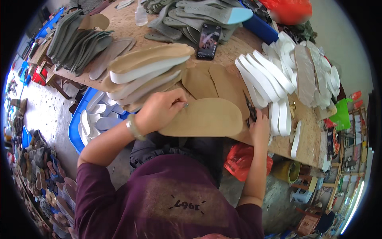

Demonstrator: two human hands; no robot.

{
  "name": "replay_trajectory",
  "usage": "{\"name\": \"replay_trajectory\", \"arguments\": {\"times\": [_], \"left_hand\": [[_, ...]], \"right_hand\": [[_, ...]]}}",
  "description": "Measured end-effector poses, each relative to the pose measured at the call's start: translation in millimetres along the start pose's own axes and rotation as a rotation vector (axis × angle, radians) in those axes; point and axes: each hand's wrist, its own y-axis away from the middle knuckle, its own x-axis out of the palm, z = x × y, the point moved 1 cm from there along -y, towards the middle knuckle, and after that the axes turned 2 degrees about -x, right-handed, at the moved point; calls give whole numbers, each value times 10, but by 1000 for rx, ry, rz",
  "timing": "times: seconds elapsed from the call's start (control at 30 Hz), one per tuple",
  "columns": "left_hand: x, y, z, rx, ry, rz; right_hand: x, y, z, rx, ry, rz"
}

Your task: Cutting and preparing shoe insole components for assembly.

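My left hand (161, 109) holds a tan insole-shaped sheet (207, 117) by its near edge, fingers pinched on it over the wooden workbench (302, 135). My right hand (259, 127) grips dark scissors (250, 108) at the sheet's rounded right end, blades pointing away from me. More tan cut-outs (217, 81) lie flat just beyond the held piece. A pale bracelet sits on my left wrist.
A stack of tan-and-white insoles (147, 67) lies behind my left hand. White foam strips (274, 79) are piled on the right, grey insoles (79, 42) at the far left. A phone (208, 40) rests mid-bench. A blue tub (89, 119) of white pieces stands below.
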Motion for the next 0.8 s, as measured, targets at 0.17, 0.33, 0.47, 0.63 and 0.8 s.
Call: {"name": "replay_trajectory", "arguments": {"times": [0.17, 0.33, 0.47, 0.63, 0.8], "left_hand": [[467, -279, 405, -67, 40, 29], [591, -417, 679, -20, 129, 69], [499, -389, 655, -18, 132, 78], [392, -19, 794, 102, 164, -22], [424, 120, 819, 210, -70, -62]], "right_hand": [[-163, 60, -90, 15, -46, 106], [-448, 564, -126, 295, -261, 341], [-394, 893, -38, 287, -1101, -49], [-329, 716, 205, 254, -1629, -244], [-179, 261, 704, -3, -2107, -74]]}}
